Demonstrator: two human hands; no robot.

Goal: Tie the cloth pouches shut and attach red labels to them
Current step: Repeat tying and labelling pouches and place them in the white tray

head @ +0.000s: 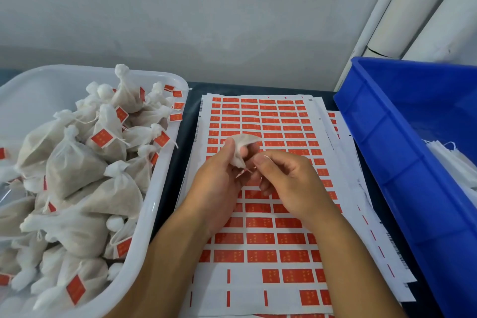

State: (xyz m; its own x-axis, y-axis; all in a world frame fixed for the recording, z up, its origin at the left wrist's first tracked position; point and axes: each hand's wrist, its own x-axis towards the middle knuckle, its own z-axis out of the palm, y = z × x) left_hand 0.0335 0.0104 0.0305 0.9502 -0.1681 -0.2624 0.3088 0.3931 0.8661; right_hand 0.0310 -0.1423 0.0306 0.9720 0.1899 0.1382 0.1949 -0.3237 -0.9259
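My left hand [219,178] holds a small white cloth pouch [241,146] upright over the label sheet [260,237]. My right hand [286,183] is next to it, fingers curled, pinching the pouch's thin string together with a small red label [244,172] at the pouch's lower end. The sheet of red labels lies flat under both hands, with several gaps in its lower rows.
A white plastic tub [152,217] on the left is piled with tied, labelled pouches [77,168]. A blue crate [402,162] on the right holds white cloth pouches [454,157]. More label sheets [361,188] lie under the top one. A wall stands behind.
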